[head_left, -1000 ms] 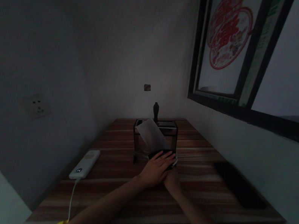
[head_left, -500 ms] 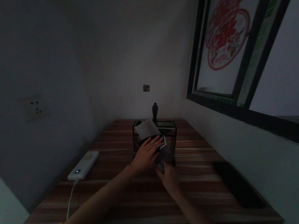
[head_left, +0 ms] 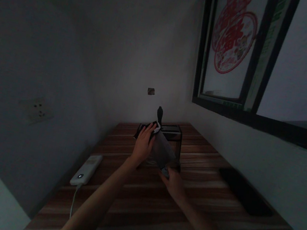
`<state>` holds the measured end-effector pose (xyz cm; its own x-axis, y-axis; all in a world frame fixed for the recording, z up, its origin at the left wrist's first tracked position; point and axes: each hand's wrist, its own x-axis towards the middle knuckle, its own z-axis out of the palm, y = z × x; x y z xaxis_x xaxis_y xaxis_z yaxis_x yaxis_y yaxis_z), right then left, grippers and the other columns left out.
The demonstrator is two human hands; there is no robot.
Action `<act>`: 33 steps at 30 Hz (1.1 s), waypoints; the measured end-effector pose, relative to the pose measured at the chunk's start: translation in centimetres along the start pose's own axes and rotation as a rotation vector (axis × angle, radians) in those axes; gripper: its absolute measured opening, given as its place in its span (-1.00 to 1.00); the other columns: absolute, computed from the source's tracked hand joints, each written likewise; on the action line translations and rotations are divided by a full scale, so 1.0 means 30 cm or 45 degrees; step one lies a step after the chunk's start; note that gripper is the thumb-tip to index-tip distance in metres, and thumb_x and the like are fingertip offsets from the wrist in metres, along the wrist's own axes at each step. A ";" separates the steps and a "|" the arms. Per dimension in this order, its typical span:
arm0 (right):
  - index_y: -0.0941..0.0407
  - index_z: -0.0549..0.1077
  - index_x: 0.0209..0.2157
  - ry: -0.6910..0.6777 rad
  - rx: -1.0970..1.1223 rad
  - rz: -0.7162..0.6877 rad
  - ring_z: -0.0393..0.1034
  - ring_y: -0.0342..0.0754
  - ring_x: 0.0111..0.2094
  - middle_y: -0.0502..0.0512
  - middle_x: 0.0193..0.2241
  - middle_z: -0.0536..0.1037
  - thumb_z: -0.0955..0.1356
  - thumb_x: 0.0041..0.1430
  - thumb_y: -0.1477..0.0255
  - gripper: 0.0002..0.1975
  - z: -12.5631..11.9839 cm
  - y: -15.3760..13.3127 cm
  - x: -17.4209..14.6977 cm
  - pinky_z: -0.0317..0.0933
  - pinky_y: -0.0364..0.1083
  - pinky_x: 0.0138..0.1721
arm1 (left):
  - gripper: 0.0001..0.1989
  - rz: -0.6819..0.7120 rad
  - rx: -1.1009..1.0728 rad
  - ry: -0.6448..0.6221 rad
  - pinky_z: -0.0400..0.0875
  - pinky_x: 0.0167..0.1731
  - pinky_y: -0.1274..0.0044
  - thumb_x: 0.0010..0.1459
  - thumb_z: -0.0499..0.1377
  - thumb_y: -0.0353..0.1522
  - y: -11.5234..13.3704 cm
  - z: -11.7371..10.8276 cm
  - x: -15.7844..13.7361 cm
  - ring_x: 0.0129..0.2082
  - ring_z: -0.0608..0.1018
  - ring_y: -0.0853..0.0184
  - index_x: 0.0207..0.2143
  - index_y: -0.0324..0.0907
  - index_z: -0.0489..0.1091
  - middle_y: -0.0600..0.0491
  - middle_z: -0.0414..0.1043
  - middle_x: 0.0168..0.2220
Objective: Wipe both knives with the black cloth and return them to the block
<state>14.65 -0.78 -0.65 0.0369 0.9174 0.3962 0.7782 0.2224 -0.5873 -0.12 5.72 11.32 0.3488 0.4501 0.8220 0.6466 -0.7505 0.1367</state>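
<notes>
My right hand [head_left: 173, 181] grips the handle of a cleaver near the middle of the table. The wide grey blade [head_left: 162, 150] of the cleaver slants up and to the left. At its far end, my left hand [head_left: 143, 142] presses a dark cloth with a white edge [head_left: 156, 126] against the blade, fingers bent over it. The cloth covers the blade's tip. Just behind stands a dark-framed knife rack [head_left: 180, 135], partly hidden by the blade and hands. A black handle [head_left: 160, 114] sticks up from the rack.
A white power bank [head_left: 87, 170] with a cable lies on the left of the wood-grain table [head_left: 115, 203]. A flat dark object, perhaps a phone [head_left: 246, 191], lies on the right. Walls close in at the back and sides; a framed window [head_left: 232, 46] is at right.
My left hand and the cloth have slid up and left along the blade to its far end, baring the part near the handle. My right hand has hardly moved.
</notes>
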 end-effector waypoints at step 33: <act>0.18 0.36 -0.32 0.544 0.321 -0.005 0.34 -0.06 -0.50 0.07 -0.55 0.45 0.25 0.04 0.14 -0.63 -0.168 0.028 0.042 0.18 -0.16 -0.43 | -0.65 0.453 -0.129 -0.465 0.23 -0.04 0.38 0.09 -0.01 -0.48 0.022 -0.021 -0.348 -0.08 0.38 0.30 -0.04 -0.13 0.20 -0.01 0.38 -0.10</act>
<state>18.50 -1.10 2.92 0.3291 0.7110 0.6214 0.6047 0.3468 -0.7170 -3.77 0.22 3.18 0.7606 0.2849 0.5833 0.3826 -0.9226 -0.0483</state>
